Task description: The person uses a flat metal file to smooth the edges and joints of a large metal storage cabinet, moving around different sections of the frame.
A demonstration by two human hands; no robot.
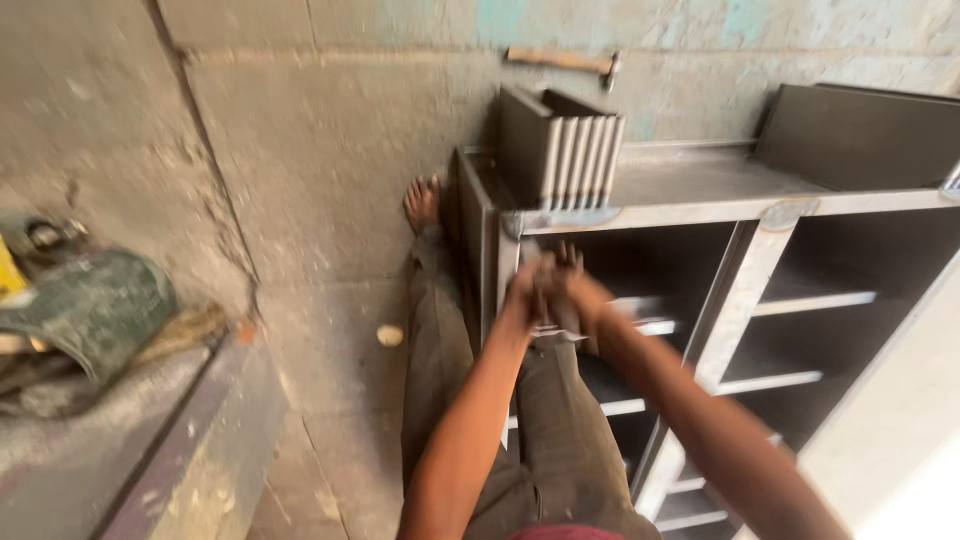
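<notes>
My left hand [522, 290] and my right hand [580, 292] are pressed together in front of the open metal cabinet [700, 205], both closed around a small metal piece [553, 322] that is blurred by motion. The hands sit just below the cabinet's top front rail, near its left corner. I cannot tell what kind of piece it is. A stack of several grey metal plates [560, 155] stands upright on the cabinet's top, above my hands.
A hammer [565, 62] lies on the concrete floor beyond the cabinet. My outstretched leg and bare foot [422, 203] run along the cabinet's left side. A dark panel [860, 135] leans at the right. A green bag [95, 310] rests on a ledge at left.
</notes>
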